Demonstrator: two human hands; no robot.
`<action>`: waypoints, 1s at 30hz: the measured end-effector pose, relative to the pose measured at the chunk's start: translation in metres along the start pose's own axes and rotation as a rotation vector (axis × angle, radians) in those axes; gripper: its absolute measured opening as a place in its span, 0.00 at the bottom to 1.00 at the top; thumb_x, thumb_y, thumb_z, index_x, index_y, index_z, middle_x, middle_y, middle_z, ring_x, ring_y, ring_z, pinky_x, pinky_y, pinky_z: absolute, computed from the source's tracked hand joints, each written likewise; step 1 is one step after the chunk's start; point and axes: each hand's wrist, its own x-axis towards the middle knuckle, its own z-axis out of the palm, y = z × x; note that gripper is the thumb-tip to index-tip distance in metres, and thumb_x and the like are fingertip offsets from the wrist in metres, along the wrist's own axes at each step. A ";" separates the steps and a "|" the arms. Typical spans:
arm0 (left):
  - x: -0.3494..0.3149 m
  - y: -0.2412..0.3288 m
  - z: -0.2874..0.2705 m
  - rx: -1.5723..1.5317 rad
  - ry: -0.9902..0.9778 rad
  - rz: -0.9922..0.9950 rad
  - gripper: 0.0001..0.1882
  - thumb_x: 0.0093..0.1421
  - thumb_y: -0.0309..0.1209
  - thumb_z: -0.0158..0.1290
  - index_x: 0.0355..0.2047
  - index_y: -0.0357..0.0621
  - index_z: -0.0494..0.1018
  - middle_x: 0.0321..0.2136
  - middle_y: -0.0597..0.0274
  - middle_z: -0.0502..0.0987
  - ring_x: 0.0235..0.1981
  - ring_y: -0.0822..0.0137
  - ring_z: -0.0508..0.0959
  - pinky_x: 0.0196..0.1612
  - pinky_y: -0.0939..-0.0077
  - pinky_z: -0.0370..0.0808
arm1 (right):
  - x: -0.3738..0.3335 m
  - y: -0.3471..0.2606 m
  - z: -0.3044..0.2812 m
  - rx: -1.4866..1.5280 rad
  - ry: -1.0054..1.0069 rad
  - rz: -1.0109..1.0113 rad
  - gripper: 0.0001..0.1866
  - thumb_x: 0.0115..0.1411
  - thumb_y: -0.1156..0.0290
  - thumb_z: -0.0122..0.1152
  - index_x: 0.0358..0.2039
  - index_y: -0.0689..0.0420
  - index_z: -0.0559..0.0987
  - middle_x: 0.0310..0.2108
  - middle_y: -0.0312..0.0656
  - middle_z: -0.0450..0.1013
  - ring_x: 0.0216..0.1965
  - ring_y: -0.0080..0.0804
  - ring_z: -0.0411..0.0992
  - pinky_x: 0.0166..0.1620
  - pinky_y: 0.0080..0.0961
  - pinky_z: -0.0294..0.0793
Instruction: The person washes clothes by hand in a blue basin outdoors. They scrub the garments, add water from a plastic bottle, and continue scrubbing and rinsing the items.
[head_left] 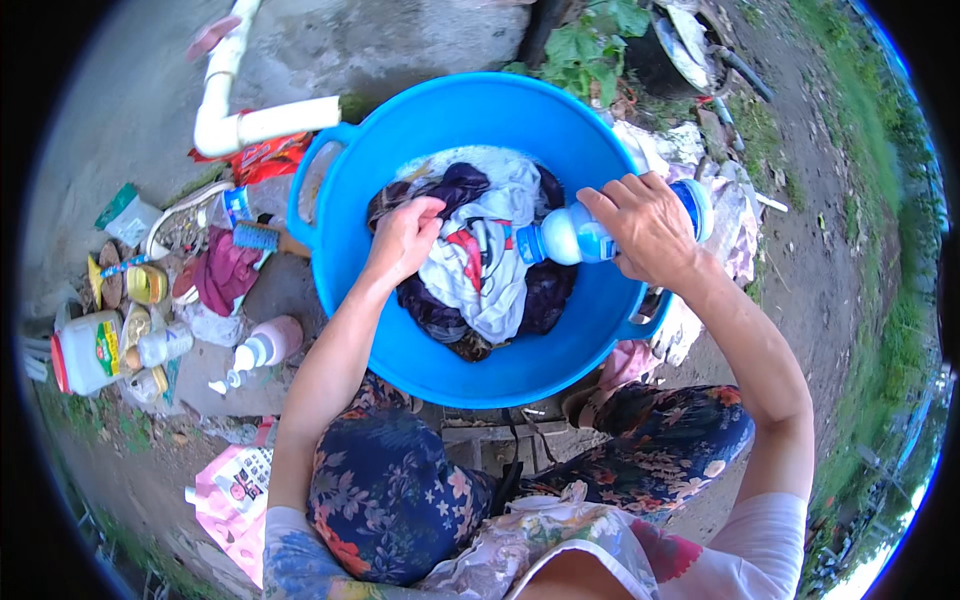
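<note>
A big blue plastic tub [480,385] stands in front of my knees. Wet clothes lie heaped in it: a white garment with a red and black print [505,195] on top of dark purple cloth [553,290]. My right hand [645,225] is wrapped round a blue-and-white detergent bottle [575,236] over the tub's right side. The bottle lies nearly level, its blue neck end toward the middle. Above the clothes on the left is my left hand [407,238], its fingers curled and pressed together. Whatever they may hold is hidden.
Left of the tub are a scrubbing brush [256,236], a pink pump bottle [277,340], a clear jug with a red lid [90,350] and maroon cloth [228,270]. A white pipe [285,122] juts out behind. Pale laundry [725,225] lies at the right.
</note>
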 end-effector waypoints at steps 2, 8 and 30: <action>-0.001 -0.009 0.006 0.033 -0.036 0.034 0.14 0.54 0.30 0.55 0.42 0.41 0.74 0.31 0.52 0.79 0.34 0.57 0.79 0.38 0.66 0.75 | -0.020 0.017 -0.008 0.109 0.078 0.029 0.40 0.29 0.75 0.71 0.50 0.51 0.71 0.39 0.39 0.71 0.43 0.38 0.70 0.46 0.33 0.65; -0.010 0.007 0.006 0.132 -0.124 -0.015 0.16 0.52 0.29 0.57 0.42 0.38 0.73 0.36 0.48 0.77 0.38 0.53 0.78 0.41 0.64 0.74 | -0.055 0.112 -0.013 0.390 0.451 0.456 0.46 0.26 0.63 0.76 0.53 0.54 0.71 0.46 0.47 0.69 0.52 0.45 0.63 0.56 0.40 0.60; -0.025 0.003 0.042 0.424 -0.276 -0.084 0.43 0.43 0.39 0.67 0.55 0.36 0.59 0.42 0.45 0.67 0.46 0.45 0.70 0.47 0.56 0.70 | -0.018 0.143 0.060 1.117 0.873 0.918 0.17 0.54 0.75 0.62 0.45 0.64 0.75 0.39 0.43 0.75 0.39 0.25 0.73 0.46 0.23 0.71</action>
